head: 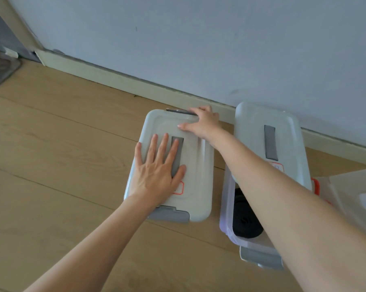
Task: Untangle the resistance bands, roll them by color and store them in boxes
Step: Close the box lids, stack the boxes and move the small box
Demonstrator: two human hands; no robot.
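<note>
Shut pale plastic box (199, 165) pressed by flat left hand (156, 169); far grey clip (177, 111) gripped by right hand (203, 122). Black rolled band (245, 220) seen in half-covered clear box (226, 207) beside, under right arm.

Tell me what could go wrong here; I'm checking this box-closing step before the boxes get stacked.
1. The left hand presses flat on the left box's lid while the right hand grips the far latch; fingers there could get pinched as it snaps.
2. The middle box has its lid slid back, leaving the black rolled band uncovered; the right forearm crossing above could knock that lid off.
</note>
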